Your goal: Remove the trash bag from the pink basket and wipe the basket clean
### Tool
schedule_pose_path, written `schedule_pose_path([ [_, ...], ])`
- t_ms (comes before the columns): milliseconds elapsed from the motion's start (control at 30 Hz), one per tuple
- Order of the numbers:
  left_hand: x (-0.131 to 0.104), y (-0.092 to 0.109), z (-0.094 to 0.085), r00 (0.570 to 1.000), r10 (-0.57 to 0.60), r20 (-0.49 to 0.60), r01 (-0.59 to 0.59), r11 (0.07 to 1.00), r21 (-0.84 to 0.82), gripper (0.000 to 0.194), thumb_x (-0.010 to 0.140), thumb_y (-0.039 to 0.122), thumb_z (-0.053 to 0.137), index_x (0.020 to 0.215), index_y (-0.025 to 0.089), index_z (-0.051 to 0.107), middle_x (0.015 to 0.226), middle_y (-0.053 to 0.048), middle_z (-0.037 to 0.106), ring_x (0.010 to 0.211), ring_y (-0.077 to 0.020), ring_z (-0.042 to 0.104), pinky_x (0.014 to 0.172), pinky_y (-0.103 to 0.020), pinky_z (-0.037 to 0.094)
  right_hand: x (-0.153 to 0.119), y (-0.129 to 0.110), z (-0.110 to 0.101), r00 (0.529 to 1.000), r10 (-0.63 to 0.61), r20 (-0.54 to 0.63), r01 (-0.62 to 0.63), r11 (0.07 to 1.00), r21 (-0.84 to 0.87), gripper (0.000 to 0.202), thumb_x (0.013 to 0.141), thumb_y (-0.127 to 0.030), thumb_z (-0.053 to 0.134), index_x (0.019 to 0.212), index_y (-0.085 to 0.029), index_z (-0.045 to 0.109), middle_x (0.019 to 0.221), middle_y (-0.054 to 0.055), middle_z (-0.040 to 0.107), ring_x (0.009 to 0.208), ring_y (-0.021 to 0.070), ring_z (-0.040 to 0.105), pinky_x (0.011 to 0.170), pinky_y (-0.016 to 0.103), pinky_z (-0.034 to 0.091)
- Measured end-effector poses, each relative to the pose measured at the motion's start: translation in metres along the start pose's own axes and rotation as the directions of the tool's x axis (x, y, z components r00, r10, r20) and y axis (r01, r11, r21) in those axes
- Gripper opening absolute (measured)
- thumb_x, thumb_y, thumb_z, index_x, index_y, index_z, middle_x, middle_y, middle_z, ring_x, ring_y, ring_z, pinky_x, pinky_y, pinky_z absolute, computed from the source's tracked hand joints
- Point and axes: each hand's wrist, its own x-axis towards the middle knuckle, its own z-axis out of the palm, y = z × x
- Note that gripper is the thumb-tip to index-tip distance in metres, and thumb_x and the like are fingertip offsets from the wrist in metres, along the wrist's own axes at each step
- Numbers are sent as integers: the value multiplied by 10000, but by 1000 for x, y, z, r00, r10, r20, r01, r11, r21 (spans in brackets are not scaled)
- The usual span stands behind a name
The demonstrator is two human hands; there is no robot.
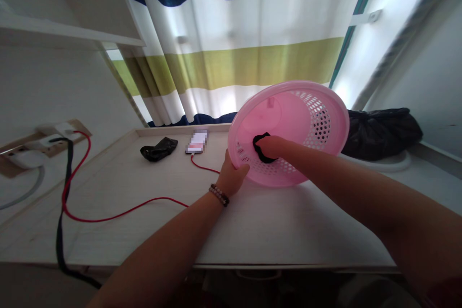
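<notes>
From my seat I have the pink basket (288, 110) tipped over the bench (288, 226), right of its middle, its mouth turned towards me. My left hand (234, 173) is clasped on the rim at its lower left, thumb over the lip. My right hand (272, 147) reaches inside, touching a crumpled black bundle (266, 158); its fingertips are hidden, so I can't tell whether it grips. Near the bench's far edge, left of the basket, I see a small black bag (159, 149) and a phone (197, 142) on a red cable (104, 220). A larger black bag (382, 132) lies towards the right end.
</notes>
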Motion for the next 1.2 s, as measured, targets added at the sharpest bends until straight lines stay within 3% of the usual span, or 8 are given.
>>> schedule_pose_path([
  [300,2,-1,0,1000,20,13,-21,996,89,614,679,68,610,1263,175,451,1172,-101,606,1061,-222,590,968,-423,453,30,17,1,999,41,3,-41,998,-52,428,778,-218,530,1159,-53,636,1045,231,663,934,316,634,825,418,475],
  [467,0,2,-1,996,87,-31,-81,985,152,588,672,71,634,1226,183,471,1152,-95,590,1054,-218,579,979,-425,432,30,9,3,995,75,-67,-80,995,-62,399,764,-238,570,1098,-38,656,1086,255,640,978,329,618,879,445,445],
  [600,-1,4,-1,994,103,-43,-94,979,180,542,677,81,634,1187,178,480,1120,-90,586,1035,-217,574,964,-425,439,22,5,1,996,77,-37,-78,997,-25,373,778,-260,559,1058,-44,677,1079,253,646,958,337,629,851,445,460],
  [833,0,8,1,999,42,-7,-42,999,27,580,653,97,651,1200,180,476,1151,-92,580,1102,-241,562,1016,-449,418,3,15,-21,996,27,80,-38,990,137,363,852,-231,465,1141,-146,668,1138,158,660,959,255,643,829,348,474],
  [967,0,9,1,999,32,2,-32,999,24,606,644,104,655,1215,179,465,1156,-91,580,1108,-246,560,1016,-452,422,-6,27,-30,993,10,114,-41,962,270,386,902,-358,416,1050,-149,704,1074,120,688,873,199,647,780,290,469],
  [1100,-1,9,0,999,32,9,-32,999,30,616,649,108,654,1228,177,456,1168,-97,577,1103,-246,561,1011,-451,428,-13,34,-35,981,-52,185,-36,894,446,405,783,-450,603,1098,-217,706,1052,40,706,854,174,645,766,257,462],
  [1200,-1,9,0,999,36,4,-36,998,43,605,647,108,658,1217,177,466,1159,-96,580,1094,-245,565,1012,-453,425,-14,37,-37,974,-29,226,-94,853,513,506,705,-521,669,1107,-218,710,1053,39,707,855,183,645,761,260,466],
])
